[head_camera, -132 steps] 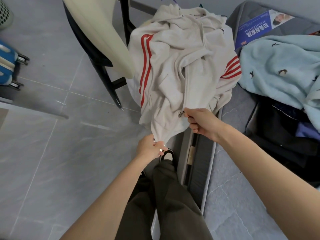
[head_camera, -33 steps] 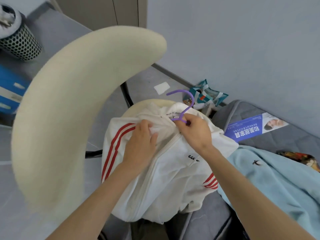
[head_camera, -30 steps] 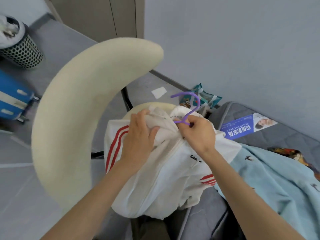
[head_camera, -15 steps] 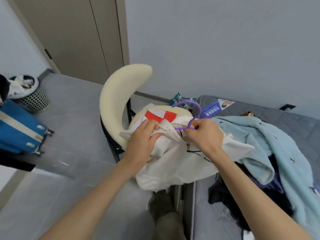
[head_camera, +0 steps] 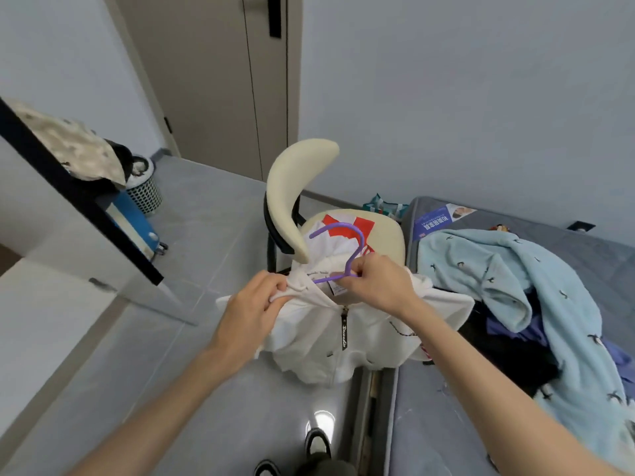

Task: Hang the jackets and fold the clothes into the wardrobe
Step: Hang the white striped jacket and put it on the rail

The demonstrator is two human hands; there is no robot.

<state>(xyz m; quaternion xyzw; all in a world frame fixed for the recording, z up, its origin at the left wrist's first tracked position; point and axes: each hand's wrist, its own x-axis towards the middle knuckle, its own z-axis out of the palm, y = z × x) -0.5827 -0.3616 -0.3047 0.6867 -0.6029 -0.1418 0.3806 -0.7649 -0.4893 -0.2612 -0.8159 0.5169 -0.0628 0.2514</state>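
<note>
i see the white jacket (head_camera: 343,334) held up in front of the cream chair (head_camera: 295,180), a purple hanger (head_camera: 361,240) in its collar. the right hand (head_camera: 378,286) is clamped on the hanger's neck, the left hand (head_camera: 251,310) grips the jacket's shoulder. a pale blue blanket (head_camera: 515,269) lies on the mattress (head_camera: 446,424) beside them.

A grey tiled floor (head_camera: 213,389) carries a cream chair (head_camera: 292,187) in the middle. A red-and-white cloth (head_camera: 338,223) lies on the chair's seat. At far left a perforated bin (head_camera: 146,190) stands on the floor with a blue suitcase (head_camera: 137,223) just beside it. A teal bag (head_camera: 383,205) sits by the far wall.

At right, a grey mattress (head_camera: 429,424) bears a blue leaflet (head_camera: 436,219) at its far left corner. A pale blue fleece (head_camera: 515,269) is spread over dark clothes (head_camera: 508,348) on the mattress.

At left, a black-edged ledge (head_camera: 79,197) holds a speckled cloth (head_camera: 72,146).
</note>
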